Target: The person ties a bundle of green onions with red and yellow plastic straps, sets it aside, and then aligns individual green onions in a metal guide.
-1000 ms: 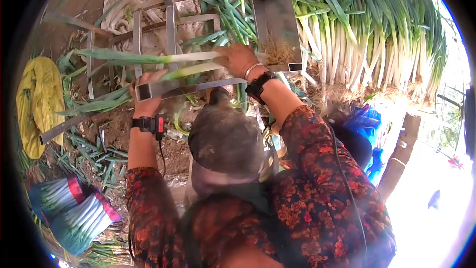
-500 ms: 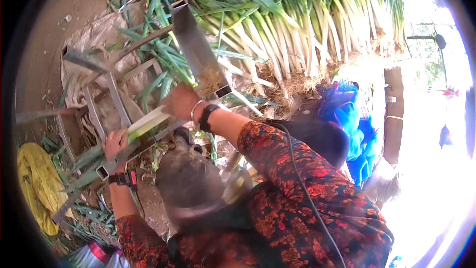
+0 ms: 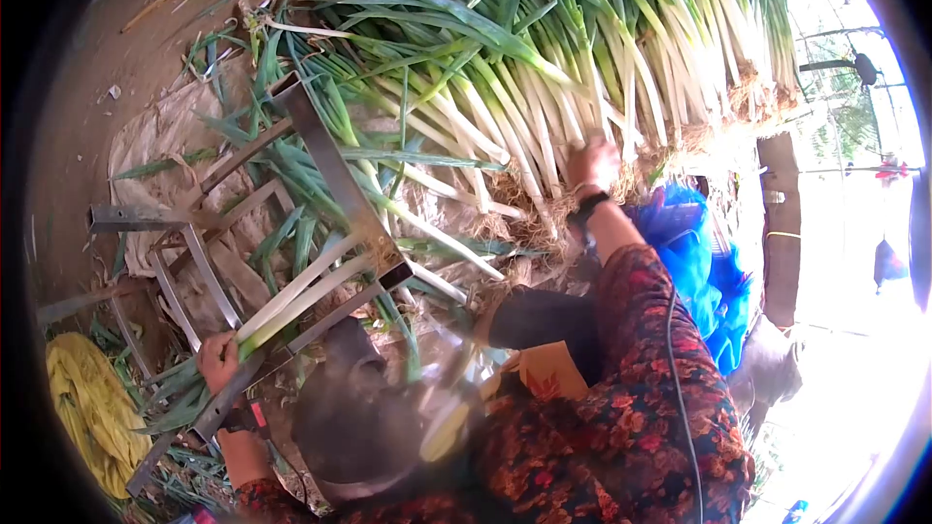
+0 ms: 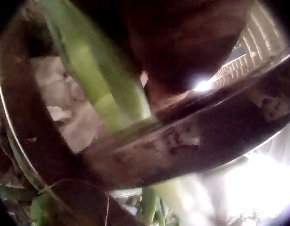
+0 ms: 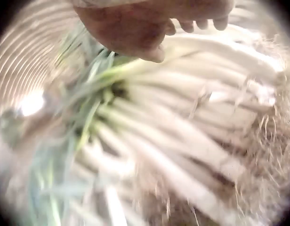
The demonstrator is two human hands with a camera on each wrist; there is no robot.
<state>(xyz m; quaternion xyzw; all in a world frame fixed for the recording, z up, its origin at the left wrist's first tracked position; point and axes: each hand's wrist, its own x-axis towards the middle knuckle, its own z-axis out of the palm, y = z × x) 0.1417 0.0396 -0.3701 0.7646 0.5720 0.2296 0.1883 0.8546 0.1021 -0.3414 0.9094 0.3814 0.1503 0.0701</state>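
Note:
My left hand (image 3: 218, 361) grips a couple of leeks (image 3: 306, 299), whose white ends lie across the metal frame (image 3: 340, 155) near its right corner; their green tops trail left beneath the hand. In the left wrist view a green leek stem (image 4: 105, 89) passes behind a dark metal bar (image 4: 182, 146). My right hand (image 3: 594, 163) is over the white stems of the large leek pile (image 3: 544, 107). The right wrist view shows its fingers (image 5: 187, 23) bent slightly above the blurred stems (image 5: 164, 141), with nothing held between them.
A yellow cloth (image 3: 87, 417) lies at the lower left. Blue plastic (image 3: 684, 262) stands to the right, beside a wooden post (image 3: 780, 233). Cut leaves and a pale sack (image 3: 170, 136) cover the ground around the frame. A dark boot (image 3: 349, 417) is near the front.
My right hand has let go of the held leeks and moved right to the pile. The left hand still grips them. The view has shifted right.

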